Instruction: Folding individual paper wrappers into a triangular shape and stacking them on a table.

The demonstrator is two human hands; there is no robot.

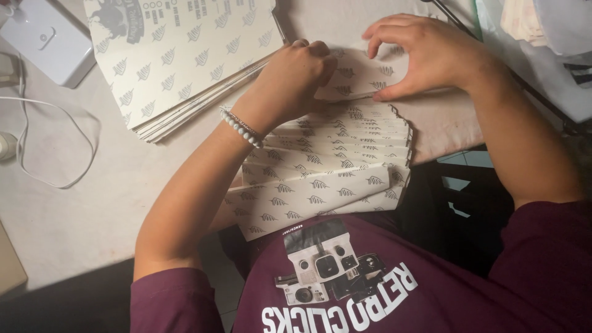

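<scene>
Both hands, left (290,83) and right (425,55), were pressed on a cream leaf-printed cardboard sleeve (361,77) being creased; firm grip, stacking judged next.

Folded card (361,77) mostly hidden under both hands; sheet stack (179,55) cut off by top edge (print blurred).

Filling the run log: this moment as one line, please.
left hand: pressing cream leaf-printed folded card | right hand: creasing it | folded pile below | flat sheets left
</scene>
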